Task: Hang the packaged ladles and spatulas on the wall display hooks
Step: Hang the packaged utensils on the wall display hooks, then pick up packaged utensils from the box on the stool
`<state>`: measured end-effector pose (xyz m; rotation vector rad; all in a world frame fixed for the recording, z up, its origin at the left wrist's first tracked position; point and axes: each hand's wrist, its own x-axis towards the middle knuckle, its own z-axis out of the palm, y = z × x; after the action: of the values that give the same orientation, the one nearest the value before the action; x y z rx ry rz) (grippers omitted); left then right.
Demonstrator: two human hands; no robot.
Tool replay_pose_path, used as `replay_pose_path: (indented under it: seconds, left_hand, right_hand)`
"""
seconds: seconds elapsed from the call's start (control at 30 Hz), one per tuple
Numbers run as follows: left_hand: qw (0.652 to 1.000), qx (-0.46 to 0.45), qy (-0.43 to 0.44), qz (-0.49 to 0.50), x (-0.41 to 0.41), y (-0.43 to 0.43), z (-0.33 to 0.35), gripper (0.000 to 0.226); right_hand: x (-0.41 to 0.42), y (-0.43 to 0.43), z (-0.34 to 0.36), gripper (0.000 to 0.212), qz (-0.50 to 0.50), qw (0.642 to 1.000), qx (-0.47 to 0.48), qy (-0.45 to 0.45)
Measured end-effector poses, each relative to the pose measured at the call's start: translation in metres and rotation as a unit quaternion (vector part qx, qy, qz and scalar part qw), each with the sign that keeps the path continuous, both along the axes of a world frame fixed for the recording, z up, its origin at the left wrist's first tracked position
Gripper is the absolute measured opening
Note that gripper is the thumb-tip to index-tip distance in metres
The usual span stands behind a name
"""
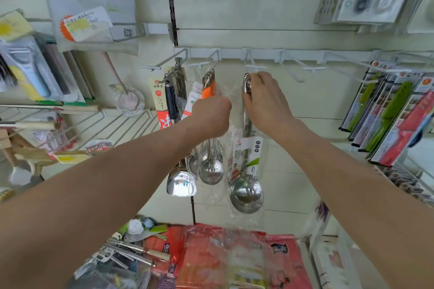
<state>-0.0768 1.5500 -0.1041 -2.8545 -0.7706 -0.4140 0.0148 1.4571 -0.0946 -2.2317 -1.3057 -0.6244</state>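
A steel ladle in a clear plastic sleeve (246, 191) hangs bowl down at the middle of the wall. My right hand (266, 101) grips the top of its handle just under a white wall hook (254, 67). My left hand (212, 116) is closed on the clear wrapper to the left of the handle. Several ladles (210, 169) and a spatula (180, 185) hang from the two hooks further left.
Empty white hooks (303, 68) stick out of the rail to the right. Green and red boxed knives (397, 119) hang at far right. Wire racks with peelers (30, 73) fill the left. Red packets and loose utensils (211, 260) lie on the shelf below.
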Motion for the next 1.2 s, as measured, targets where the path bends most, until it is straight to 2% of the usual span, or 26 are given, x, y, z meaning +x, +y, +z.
replay_pose_path:
  seconds: [0.17, 0.33, 0.47, 0.6, 0.73, 0.97, 1.2]
  left_hand:
    - [1.000, -0.011, -0.007, 0.010, -0.014, 0.002, -0.003, 0.029]
    - [0.999, -0.013, 0.002, 0.035, -0.036, 0.011, -0.006, 0.018]
    - [0.997, -0.001, 0.009, 0.079, -0.065, 0.022, -0.010, 0.021]
    - [0.990, 0.004, 0.020, 0.140, -0.108, 0.045, -0.017, 0.017]
    - [0.979, -0.006, 0.043, 0.201, -0.164, 0.073, -0.029, 0.023]
    - [0.951, -0.041, 0.064, 0.300, -0.272, 0.113, -0.044, 0.022]
    - [0.915, -0.053, 0.061, 0.396, -0.381, 0.149, -0.057, 0.026]
  right_hand:
    - [-0.019, -0.007, -0.007, 0.034, 0.011, 0.997, 0.008, -0.072]
    - [-0.036, -0.004, -0.018, 0.022, 0.017, 0.987, -0.016, -0.161]
    - [-0.064, 0.017, -0.025, 0.018, 0.078, 0.986, -0.041, -0.142]
    - [-0.092, 0.047, -0.036, 0.016, 0.118, 0.975, -0.096, -0.164]
    - [-0.131, 0.082, -0.049, 0.023, 0.172, 0.966, -0.127, -0.146]
    - [-0.225, 0.140, -0.058, 0.024, 0.244, 0.946, -0.171, -0.123]
    - [-0.339, 0.194, -0.069, 0.022, 0.297, 0.919, -0.218, -0.143]
